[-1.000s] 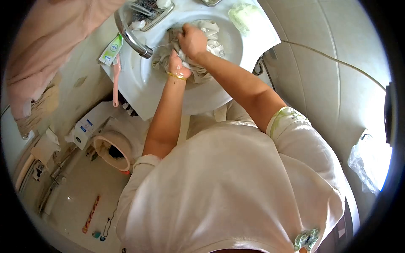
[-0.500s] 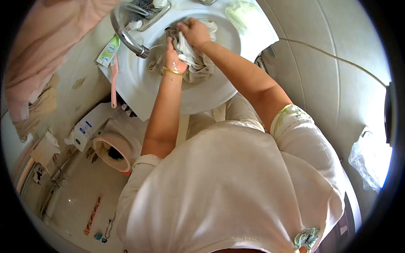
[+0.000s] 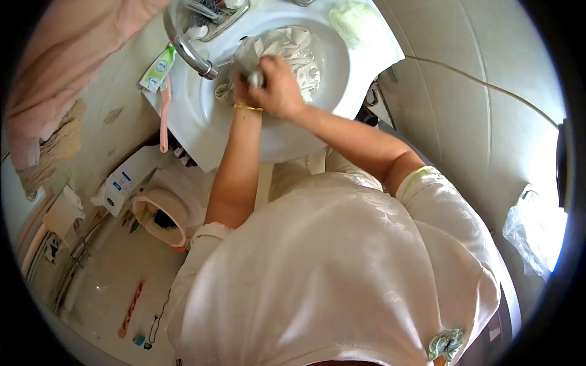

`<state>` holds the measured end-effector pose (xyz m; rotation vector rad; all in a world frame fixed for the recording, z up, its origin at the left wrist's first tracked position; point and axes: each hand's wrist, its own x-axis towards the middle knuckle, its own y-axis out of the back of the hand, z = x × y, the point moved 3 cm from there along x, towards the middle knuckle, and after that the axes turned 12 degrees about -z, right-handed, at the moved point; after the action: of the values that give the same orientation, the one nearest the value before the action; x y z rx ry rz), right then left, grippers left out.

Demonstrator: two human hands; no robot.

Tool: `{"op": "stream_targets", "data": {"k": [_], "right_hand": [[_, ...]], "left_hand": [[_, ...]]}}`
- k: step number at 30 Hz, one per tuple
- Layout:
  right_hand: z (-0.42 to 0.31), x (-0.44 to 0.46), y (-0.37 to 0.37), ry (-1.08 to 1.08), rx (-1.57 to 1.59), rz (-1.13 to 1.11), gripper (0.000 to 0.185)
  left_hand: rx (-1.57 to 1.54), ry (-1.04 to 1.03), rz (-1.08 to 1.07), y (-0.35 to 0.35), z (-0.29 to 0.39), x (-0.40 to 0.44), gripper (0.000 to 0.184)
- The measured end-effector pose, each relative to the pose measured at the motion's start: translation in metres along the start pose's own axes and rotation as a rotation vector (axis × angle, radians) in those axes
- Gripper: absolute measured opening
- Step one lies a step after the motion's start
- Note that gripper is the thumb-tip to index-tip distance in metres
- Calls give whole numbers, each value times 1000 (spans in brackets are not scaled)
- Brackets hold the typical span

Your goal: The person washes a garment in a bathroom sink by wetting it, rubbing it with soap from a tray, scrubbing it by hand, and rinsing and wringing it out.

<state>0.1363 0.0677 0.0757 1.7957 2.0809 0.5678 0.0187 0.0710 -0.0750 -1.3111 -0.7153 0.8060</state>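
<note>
A wet, pale cloth garment (image 3: 294, 47) lies bunched in the white sink (image 3: 339, 67), with water around it. My right hand (image 3: 281, 88) is closed on a fold of that cloth near the front of the bowl. Right beside it, my left hand (image 3: 243, 94) grips the same bunched part, a yellow bracelet (image 3: 247, 107) at its wrist. Most of the left fingers are hidden behind the right hand, and the cloth between the hands is blurred. Over the bowl's left side curves the chrome faucet (image 3: 189, 55).
Left of the basin are a green-and-white tube (image 3: 159, 68) and a pink-handled brush (image 3: 164, 119). A light green plastic bag (image 3: 354, 23) sits on the right rim. Below left stands a pink bucket (image 3: 162, 216). A hose (image 3: 482, 82) runs along the right wall.
My right hand has come down toward me, from the back of the cloth to beside my left wrist. The cloth in the bowl is more spread out toward the right and back.
</note>
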Motion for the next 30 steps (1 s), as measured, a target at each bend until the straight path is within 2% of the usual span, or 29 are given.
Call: {"op": "stream_targets", "data": {"k": [1, 2, 3, 4, 5, 6, 8, 9, 10, 11, 12, 14, 16, 17, 20, 23, 26, 27, 30], "right_hand": [[-19, -9, 2, 126, 1, -18, 24], [-9, -4, -3, 64, -34, -44, 23], [13, 5, -14, 4, -64, -73, 22], [32, 18, -24, -54, -88, -102, 22], [51, 35, -23, -209, -108, 28, 23], [60, 49, -18, -230, -118, 102, 22], [64, 49, -21, -354, 98, 84, 25], [50, 42, -18, -206, 34, 136, 28], [32, 24, -18, -57, -32, 186, 32], [1, 6, -8, -71, 92, 0, 32], [-18, -7, -6, 105, 66, -69, 28], [-16, -8, -9, 66, -10, -125, 24], [41, 27, -22, -291, -8, -110, 28], [51, 40, -17, -407, 53, -184, 39], [73, 58, -22, -425, 257, -320, 43], [106, 59, -25, -518, -7, -35, 48], [109, 39, -51, 35, -518, -151, 53], [108, 41, -45, -2, -430, -266, 49], [96, 62, -34, -371, 28, -306, 44]], "left_hand": [[62, -59, 257, -17, -10, 4, 43], [135, -98, 518, -38, -20, 6, 38], [385, 9, 218, -21, -17, 12, 40], [384, 30, 462, -42, -24, 16, 42], [364, 46, 706, -64, -31, 19, 44], [345, 52, 694, -72, -27, 28, 44], [300, 70, 690, -77, -22, 29, 46], [376, 4, 721, -69, -15, 28, 47], [275, 32, 576, -53, -6, 24, 45], [897, 114, 447, -31, 6, 16, 44], [981, 77, 377, -18, 5, 9, 42], [1141, -14, 242, 7, 3, -6, 39], [332, 13, 622, -44, -20, 19, 39], [280, -15, 510, -39, -20, 23, 42], [275, 3, 542, -51, -12, 31, 44], [326, -73, 653, -42, -2, 16, 46], [210, -110, 665, -15, 5, 3, 48], [177, -109, 675, -24, 4, 5, 49], [132, -71, 704, -48, 1, 7, 60]]}}
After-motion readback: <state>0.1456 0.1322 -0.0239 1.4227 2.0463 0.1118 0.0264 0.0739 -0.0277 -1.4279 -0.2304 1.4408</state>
